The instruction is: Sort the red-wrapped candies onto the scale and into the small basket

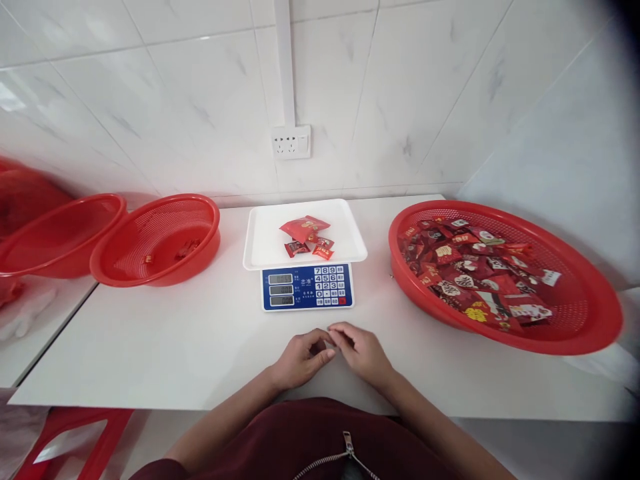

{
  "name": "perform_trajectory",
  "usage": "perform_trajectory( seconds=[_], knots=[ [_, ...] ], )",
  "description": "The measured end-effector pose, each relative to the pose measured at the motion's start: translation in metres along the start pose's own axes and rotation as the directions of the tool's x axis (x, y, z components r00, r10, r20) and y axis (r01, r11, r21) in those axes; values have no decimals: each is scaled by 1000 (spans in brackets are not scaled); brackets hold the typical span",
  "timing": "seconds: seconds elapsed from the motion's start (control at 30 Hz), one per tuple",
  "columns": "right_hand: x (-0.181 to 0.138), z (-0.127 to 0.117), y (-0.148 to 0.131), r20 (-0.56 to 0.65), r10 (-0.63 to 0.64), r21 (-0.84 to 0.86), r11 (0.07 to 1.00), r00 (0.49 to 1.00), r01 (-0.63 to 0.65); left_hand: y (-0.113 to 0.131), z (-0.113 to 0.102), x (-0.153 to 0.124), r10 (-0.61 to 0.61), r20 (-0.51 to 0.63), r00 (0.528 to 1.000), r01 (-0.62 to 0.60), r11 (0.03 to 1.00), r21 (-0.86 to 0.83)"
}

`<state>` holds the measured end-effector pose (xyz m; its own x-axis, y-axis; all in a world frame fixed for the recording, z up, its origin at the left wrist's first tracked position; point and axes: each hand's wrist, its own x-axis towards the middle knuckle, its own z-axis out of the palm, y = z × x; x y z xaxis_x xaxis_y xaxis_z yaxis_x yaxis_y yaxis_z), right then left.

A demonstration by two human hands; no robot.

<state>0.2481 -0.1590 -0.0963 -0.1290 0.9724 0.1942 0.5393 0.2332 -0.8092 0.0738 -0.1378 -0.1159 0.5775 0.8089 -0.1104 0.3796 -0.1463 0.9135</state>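
Observation:
My left hand (301, 359) and my right hand (361, 351) rest on the white table (200, 347) near its front edge, fingertips touching each other. Both hands have curled fingers and I see nothing in them. Just beyond them stands a blue-faced digital scale (307, 286) with a white tray (265, 243) on top. A few red snack packets (306, 236) lie on that tray. To the right a large red mesh basket (580, 313) holds several red wrapped snacks (475, 267).
A smaller red mesh basket (157, 240) at the left holds a couple of small packets. A red basin (60, 233) sits further left on a lower surface. A wall socket (291, 142) is on the tiled wall behind. A red stool (70, 437) stands below left.

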Motion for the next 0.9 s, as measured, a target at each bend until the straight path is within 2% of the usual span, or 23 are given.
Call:
perform_trajectory(
  seconds=[0.1,0.13,0.2,0.3,0.5,0.63,0.77,0.9],
  knots=[
    [35,-25,-4,-134,-147,-216,969,980,116,-1,0,3,-24,-19,1000,24,1000,-3],
    [49,-32,-6,-114,-225,-334,926,968,176,-2,1,3,-29,-20,999,29,1000,3],
    [75,-42,-7,-84,-293,-520,828,952,209,-3,2,4,-31,-20,999,31,999,12],
    [103,-43,-6,-23,-309,-626,746,951,227,-4,3,4,-31,-24,999,31,999,24],
    [125,-26,-4,22,-280,-611,756,960,235,-4,2,3,-29,-23,999,30,999,37],
    [124,-28,-13,-34,-337,-540,798,941,267,-2,2,2,-29,-16,999,30,999,46],
    [92,-36,-19,-151,-404,-363,871,902,330,-1,1,2,-24,-7,1000,25,998,54],
    [39,-32,-6,-140,-319,-172,940,937,294,1,2,2,-20,-7,1000,21,998,65]
  ],
)
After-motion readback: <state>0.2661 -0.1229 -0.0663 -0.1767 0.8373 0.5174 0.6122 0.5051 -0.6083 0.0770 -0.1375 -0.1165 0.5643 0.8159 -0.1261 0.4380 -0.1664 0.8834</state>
